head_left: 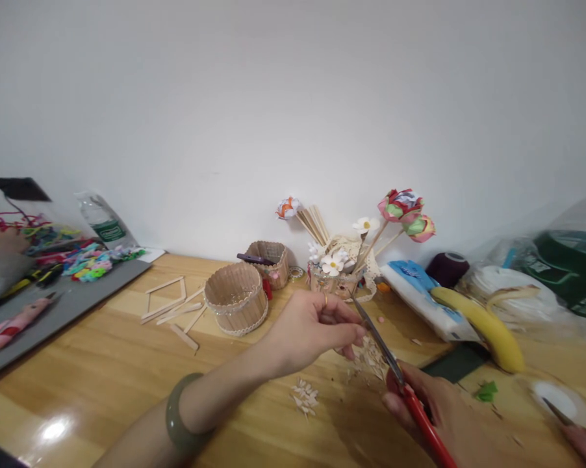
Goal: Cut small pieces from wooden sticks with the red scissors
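Note:
My left hand [322, 325] reaches over the middle of the table, fingers bent and pinched together beside the blade tips; anything between them is too small to make out. My right hand [434, 403], at the lower right, is closed around red-handled scissors [422, 416] whose blades point up and left toward my left fingers. Under and between the hands lie pale wood shavings [371, 357], and a small heap of pale slivers [305, 396] is nearer the front. Beyond my left hand stand white flowers [332, 263] in a lace-trimmed holder.
A round stick basket [237, 302] and thin wooden sticks [164, 300] lie left. Behind is a smaller basket [268, 260]. A banana [488, 325] and tissue pack [424, 299] lie right. Far left, a grey board [98, 292] holds colourful pieces and a bottle [102, 221].

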Tool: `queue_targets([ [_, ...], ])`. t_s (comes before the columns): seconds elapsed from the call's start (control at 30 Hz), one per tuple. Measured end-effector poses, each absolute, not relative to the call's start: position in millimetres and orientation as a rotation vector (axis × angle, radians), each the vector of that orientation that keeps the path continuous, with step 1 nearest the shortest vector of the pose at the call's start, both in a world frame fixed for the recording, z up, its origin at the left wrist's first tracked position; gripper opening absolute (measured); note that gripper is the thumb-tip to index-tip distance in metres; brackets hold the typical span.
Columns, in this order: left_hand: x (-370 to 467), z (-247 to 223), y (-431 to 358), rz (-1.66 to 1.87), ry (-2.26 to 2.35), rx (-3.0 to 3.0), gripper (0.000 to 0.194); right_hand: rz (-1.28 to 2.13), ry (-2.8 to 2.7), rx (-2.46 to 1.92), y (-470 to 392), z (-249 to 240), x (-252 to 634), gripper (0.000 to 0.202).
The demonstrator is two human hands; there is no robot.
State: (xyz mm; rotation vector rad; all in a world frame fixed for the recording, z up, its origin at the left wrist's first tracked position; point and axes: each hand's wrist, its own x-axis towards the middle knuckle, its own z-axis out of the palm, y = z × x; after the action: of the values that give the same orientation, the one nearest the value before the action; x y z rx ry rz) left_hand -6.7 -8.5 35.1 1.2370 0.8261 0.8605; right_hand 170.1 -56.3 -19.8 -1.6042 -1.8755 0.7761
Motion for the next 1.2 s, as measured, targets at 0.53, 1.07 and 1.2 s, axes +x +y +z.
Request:
queue_targets([
  [0.53,-1.5,37.1,-7.3,0.802,0.899,1.191,0.009,0.901,-1.988,-1.343,-44.8,-46.9,184.5,0.058],
  [1.07,-0.7,33.2,-6.5,0.833,0.851,1.156,0.006,0.885,-1.864,-1.53,-51.7,-28.9,173.1,0.056],
  [1.2,-0.7,32.7,-6.8,0.841,0.853,1.155,0.007,0.872,-1.933,-1.541,-47.0,-30.2,178.9,0.048],
])
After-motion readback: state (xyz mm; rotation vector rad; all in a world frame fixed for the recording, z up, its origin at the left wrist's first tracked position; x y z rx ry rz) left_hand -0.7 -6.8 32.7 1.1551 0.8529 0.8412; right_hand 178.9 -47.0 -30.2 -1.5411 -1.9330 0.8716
